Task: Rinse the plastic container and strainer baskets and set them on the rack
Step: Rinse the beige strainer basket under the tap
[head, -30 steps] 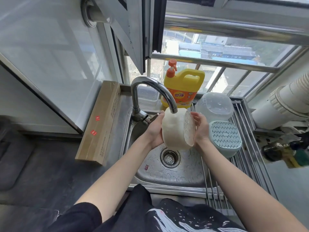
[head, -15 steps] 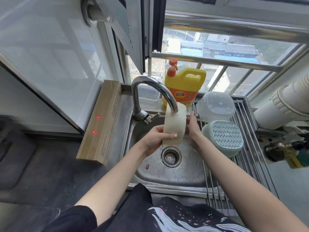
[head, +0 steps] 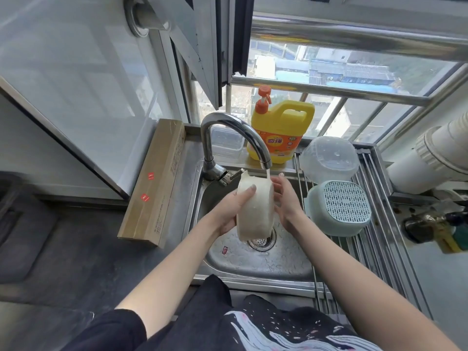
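White Basket Gets a Wash Under the Tap

White plastic is what both hands hold in the head view. In the middle of the frame, the white strainer basket (head: 255,207) is tipped on its side over the sink (head: 253,264), right under the tap (head: 235,138). A thin stream of water runs onto its top edge. The left hand (head: 233,211) wraps around one side, thumb on the front. The right hand (head: 286,201) presses flat on the other side, fingers open and long.

The basket looks light and stiff. It is wet, so it may be slippery. Holding it by the rim on both sides seems safest.

To the right, on the rack (head: 374,239), sit two things upside down: the clear plastic container (head: 329,159) and, just below it, the green strainer basket (head: 339,207). They are touching or nearly so. They fill much of the upper rack, so the white basket will likely need the bare spot lower down.

Behind the tap stands a yellow soap bottle (head: 281,133). A long brown box (head: 154,183) lies left of the sink. Neither is in the way.
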Demonstrator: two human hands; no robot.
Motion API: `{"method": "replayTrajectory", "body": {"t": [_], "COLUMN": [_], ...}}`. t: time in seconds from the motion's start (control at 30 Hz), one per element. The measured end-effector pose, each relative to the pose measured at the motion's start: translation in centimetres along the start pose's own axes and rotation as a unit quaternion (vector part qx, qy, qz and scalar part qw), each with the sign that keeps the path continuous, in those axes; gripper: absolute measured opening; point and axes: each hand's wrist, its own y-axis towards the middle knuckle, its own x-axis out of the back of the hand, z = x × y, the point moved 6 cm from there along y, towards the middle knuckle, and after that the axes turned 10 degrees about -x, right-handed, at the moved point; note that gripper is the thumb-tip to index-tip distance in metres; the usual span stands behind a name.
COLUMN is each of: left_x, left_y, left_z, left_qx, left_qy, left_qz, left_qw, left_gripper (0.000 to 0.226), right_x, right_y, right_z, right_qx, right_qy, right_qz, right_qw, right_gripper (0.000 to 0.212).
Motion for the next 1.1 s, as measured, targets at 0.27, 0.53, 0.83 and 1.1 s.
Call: {"method": "replayTrajectory", "body": {"t": [0.27, 0.53, 0.83, 1.1], "left_x": [-1.5, -1.2, -1.2, -0.1], "left_y": [0.1, -1.0, -1.0, -0.3], "left_z": [0.6, 1.2, 0.3, 0.4], "left_qx": [-0.032, 0.007, 0.005, -0.079], "left_qy": [0.046, 0.196, -0.034, 0.068], "left_qz": [0.068, 0.124, 0.048, -0.027], "left_qw": [0.996, 0.973, 0.998, 0.994], "left_gripper": [0.022, 0.035, 0.056, 0.086], "right_x": [1.3, -0.4, 0.5, 0.0], "right_y": [0.3, -0.5, -1.7, -2.9], "right_z": [0.8, 0.1, 2.2, 3.9], "right_qx": [-0.021, -0.049, 0.131, 0.186], "right_qy": [-0.049, 0.054, -0.108, -0.094], "right_qz": [-0.012, 0.084, -0.071, -0.100], "right_qw": [0.998, 0.994, 0.983, 0.973], "right_gripper": [0.051, 0.070, 0.029, 0.040]}}
